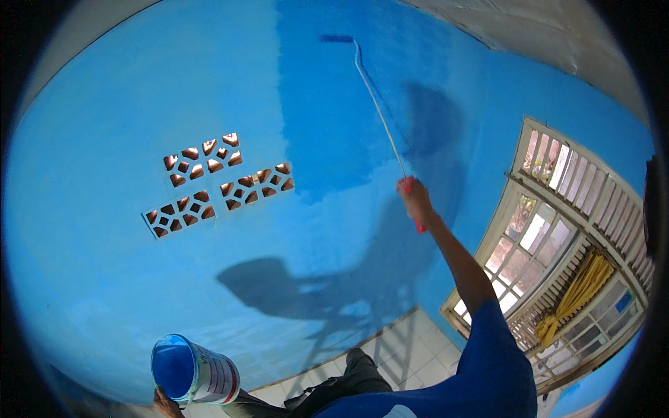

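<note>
- Gripping the red handle (421,226) of the roller (380,111), the right hand (416,200) is closed around it, arm stretched up and forward.
- The roller head (337,39) lies far above both hands, near the top of the wall (104,258), at the end of a long bent rod.
- Around and below it spreads a darker blue patch (327,132) with ragged edges.
- Left of the patch, pierced vent blocks (217,203) sit in the wall.
- Shadows of the person and of a ladder-like frame fall across the wall.
- To the right stands a slatted window (519,244) with a bunched yellow curtain (577,292); white floor tiles (421,334) show below.
- Low at left, the left hand (166,403), partly cut off, holds a tilted bucket (217,378).
- Blue paint (172,369) shows inside the bucket.
</note>
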### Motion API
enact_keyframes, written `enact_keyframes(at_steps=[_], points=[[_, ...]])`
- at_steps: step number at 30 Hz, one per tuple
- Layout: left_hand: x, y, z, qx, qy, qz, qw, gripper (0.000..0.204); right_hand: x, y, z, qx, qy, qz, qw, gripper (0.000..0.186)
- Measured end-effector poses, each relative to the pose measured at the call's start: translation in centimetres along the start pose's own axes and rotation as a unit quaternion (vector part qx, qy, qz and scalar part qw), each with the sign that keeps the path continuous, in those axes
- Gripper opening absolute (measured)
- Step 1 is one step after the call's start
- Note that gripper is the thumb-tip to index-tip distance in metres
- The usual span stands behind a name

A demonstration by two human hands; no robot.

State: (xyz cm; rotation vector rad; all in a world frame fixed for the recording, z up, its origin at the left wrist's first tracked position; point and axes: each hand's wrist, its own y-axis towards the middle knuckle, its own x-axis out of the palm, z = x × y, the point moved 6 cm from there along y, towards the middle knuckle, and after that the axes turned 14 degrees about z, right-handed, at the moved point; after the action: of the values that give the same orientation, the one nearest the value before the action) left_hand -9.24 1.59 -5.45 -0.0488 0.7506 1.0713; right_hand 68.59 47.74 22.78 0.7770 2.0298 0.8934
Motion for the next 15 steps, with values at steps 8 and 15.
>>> enact_keyframes(at_steps=[8,15], points=[[-0.7,0.2,-3.3,0.014,0.003,0.000,1.000,0.048,-3.9,-3.8,-3.3,0.053,0.079,0.026,0.995,0.043],[0.1,1.8,-8.7,0.268,0.318,0.121,0.901,0.044,-2.8,-1.4,-4.4,0.074,0.097,0.044,0.992,0.044]])
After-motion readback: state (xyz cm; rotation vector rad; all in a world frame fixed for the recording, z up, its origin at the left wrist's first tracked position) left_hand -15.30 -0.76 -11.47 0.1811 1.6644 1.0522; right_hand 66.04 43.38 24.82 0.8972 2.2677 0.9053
